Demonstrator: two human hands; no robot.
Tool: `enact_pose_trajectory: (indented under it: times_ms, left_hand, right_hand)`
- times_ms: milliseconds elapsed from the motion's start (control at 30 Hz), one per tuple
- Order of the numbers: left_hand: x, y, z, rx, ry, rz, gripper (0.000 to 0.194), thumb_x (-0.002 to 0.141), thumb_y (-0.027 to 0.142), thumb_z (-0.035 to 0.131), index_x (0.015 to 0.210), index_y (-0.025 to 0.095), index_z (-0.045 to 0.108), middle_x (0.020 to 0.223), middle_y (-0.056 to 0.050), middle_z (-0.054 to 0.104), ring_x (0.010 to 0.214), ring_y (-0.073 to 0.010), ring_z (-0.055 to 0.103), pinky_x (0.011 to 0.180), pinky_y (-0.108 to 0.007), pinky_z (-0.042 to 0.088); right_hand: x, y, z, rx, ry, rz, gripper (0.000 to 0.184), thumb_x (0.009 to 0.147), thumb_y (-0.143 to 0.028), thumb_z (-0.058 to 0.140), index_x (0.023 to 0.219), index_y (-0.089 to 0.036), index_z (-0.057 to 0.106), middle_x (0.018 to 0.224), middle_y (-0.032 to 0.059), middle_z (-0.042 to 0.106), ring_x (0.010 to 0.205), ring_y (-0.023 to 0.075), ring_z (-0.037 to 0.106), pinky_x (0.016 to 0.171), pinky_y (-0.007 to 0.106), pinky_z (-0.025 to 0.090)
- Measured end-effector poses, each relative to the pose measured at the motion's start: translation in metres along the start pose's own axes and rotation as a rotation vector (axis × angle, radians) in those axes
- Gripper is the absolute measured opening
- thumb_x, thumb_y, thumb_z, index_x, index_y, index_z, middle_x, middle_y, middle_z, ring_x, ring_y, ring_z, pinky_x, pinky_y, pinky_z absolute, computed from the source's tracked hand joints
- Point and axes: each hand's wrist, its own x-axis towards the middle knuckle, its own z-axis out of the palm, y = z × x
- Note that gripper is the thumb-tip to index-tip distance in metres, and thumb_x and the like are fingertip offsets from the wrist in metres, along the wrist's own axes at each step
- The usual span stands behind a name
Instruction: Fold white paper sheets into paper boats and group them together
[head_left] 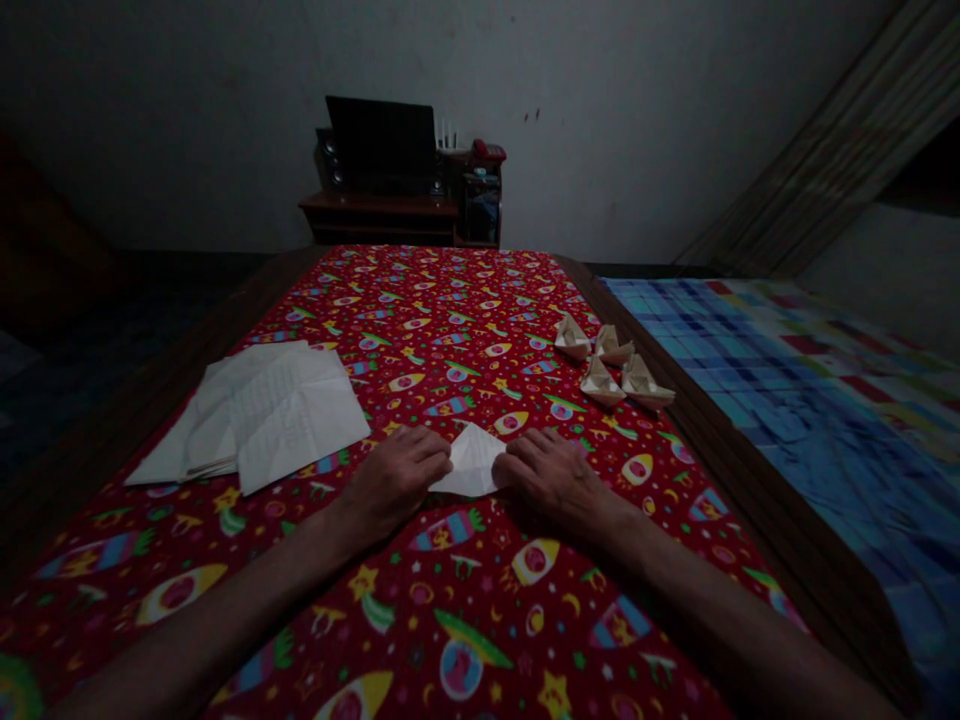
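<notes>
Between my two hands a white sheet of paper [475,462], folded to a peak at the top, lies on the red patterned cloth [465,560]. My left hand [397,470] grips its left corner, the fingers closed. The right corner is pinched in my right hand [551,474], also closed. Both corners are hidden under the fingers. Off to the left of my left hand rests a loose stack of white paper sheets [289,410], some with faint writing. Several folded paper boats [600,382] are grouped beyond my right hand.
A dark brown edge [757,480] borders the cloth on the right, with a blue checked covering [765,400] beyond it. At the far end stand a dark monitor [384,138], small speakers and a red telephone [488,151] against the wall. A curtain [817,140] hangs at the right.
</notes>
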Motion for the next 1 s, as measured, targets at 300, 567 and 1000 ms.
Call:
enact_pose_trajectory:
  times_ms: [300, 567, 1000]
  left_hand:
    - [-0.007, 0.024, 0.002, -0.001, -0.028, -0.185, 0.018, 0.092, 0.024, 0.043, 0.085, 0.017, 0.058, 0.089, -0.005, 0.063, 0.085, -0.0205, 0.055, 0.076, -0.036, 0.037]
    - [-0.004, 0.006, 0.009, -0.267, 0.043, -0.515, 0.024, 0.088, 0.028, 0.049, 0.067, 0.017, 0.053, 0.074, -0.002, 0.055, 0.071, -0.0155, 0.052, 0.065, -0.027, 0.041]
    - [-0.003, 0.005, 0.010, -0.006, 0.029, -0.469, 0.018, 0.088, 0.032, 0.048, 0.080, 0.018, 0.054, 0.083, -0.004, 0.057, 0.077, -0.0192, 0.054, 0.067, -0.032, 0.040]
  right_hand:
    - [-0.006, 0.005, 0.006, 0.269, 0.096, 0.108, 0.020, 0.092, -0.023, 0.044, 0.088, -0.018, 0.063, 0.086, 0.0068, 0.063, 0.076, 0.0159, 0.052, 0.062, 0.027, 0.039]
    - [-0.006, 0.007, 0.004, 0.527, 0.059, 0.466, 0.026, 0.092, -0.030, 0.044, 0.076, -0.017, 0.060, 0.076, 0.0044, 0.060, 0.069, 0.0142, 0.054, 0.062, 0.025, 0.040]
    - [0.002, 0.003, 0.007, 0.254, -0.027, 0.549, 0.026, 0.090, -0.033, 0.045, 0.075, -0.017, 0.058, 0.073, 0.0043, 0.058, 0.065, 0.0144, 0.051, 0.060, 0.025, 0.032]
